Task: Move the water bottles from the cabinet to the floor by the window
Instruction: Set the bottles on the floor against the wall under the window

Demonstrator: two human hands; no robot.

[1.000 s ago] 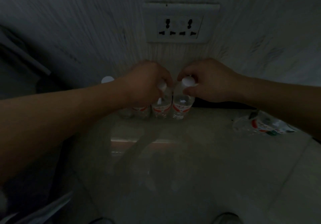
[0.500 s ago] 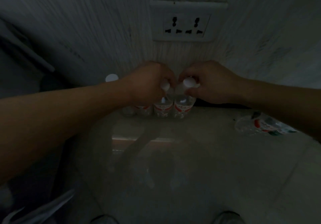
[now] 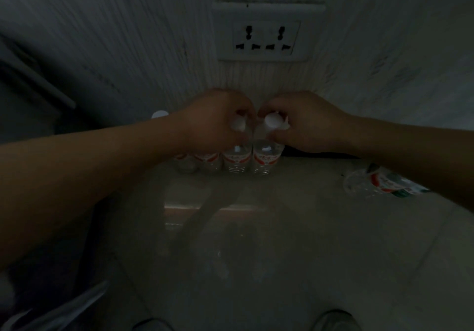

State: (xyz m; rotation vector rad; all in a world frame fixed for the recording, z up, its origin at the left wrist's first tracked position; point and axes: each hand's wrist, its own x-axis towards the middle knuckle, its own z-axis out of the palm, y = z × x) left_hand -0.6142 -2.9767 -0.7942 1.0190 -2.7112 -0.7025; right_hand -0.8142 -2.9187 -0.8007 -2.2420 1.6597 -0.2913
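Below the socket, the left hand is pinching the cap of one upright bottle, while the right hand is gripping the next bottle by its cap.

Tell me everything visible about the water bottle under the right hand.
The water bottle is small, clear plastic, with a white cap and a red-and-white label. It stands upright at the right end of a row by the wall, its base apparently on the pale glossy floor. The right hand pinches its cap from above; the neighbouring bottle sits close beside it.
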